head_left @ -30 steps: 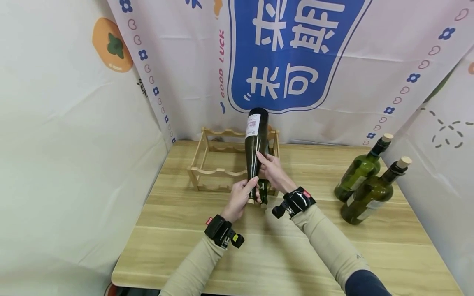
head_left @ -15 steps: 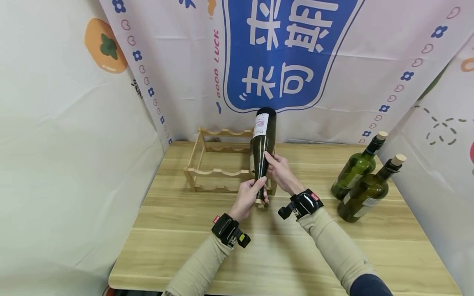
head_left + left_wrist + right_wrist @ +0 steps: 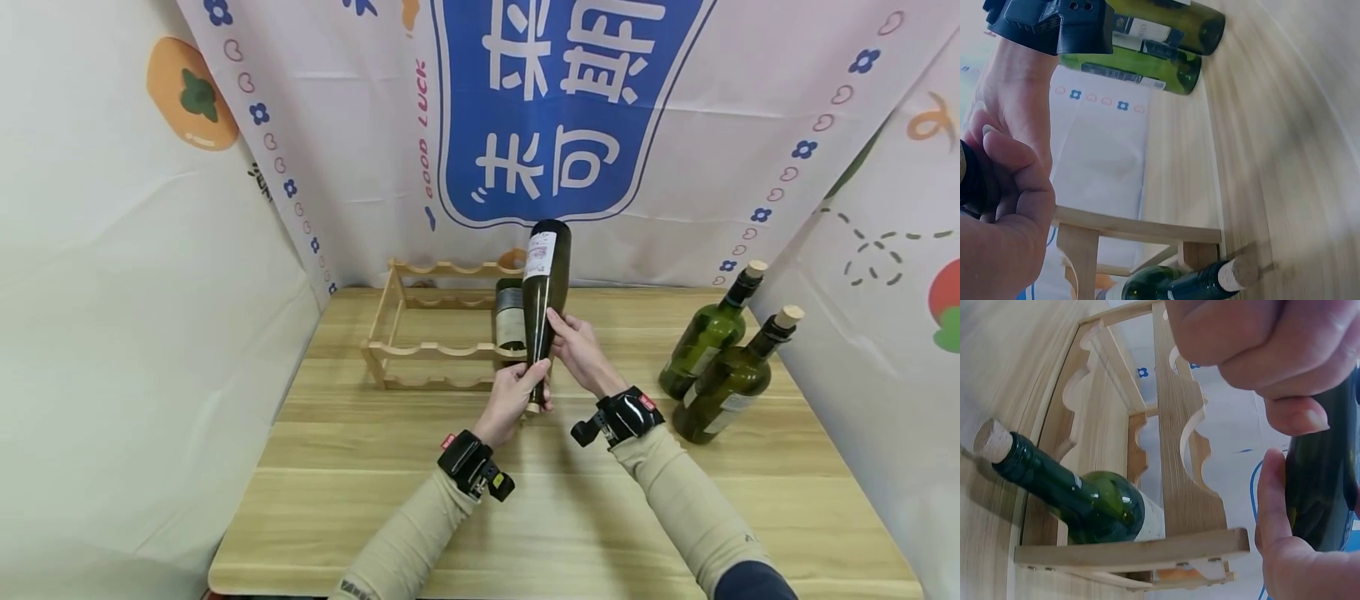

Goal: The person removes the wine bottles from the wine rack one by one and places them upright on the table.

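Both hands hold a dark bottle with a white label, its base up and its corked neck toward the person, above the right end of a wooden rack. The left hand is curled round the neck near the cork; the right hand grips the bottle higher up, thumb on its near side. Beneath, another green bottle lies in the rack's lower level, its neck sticking out in the right wrist view. The left wrist view shows the left hand's curled fingers.
Two corked green bottles, one behind the other, stand upright on the right of the wooden table. Printed cloth hangs behind the table and along its sides.
The held bottle and both hands have shifted right relative to the rack, uncovering the label of the bottle lying inside. The head view has turned slightly.
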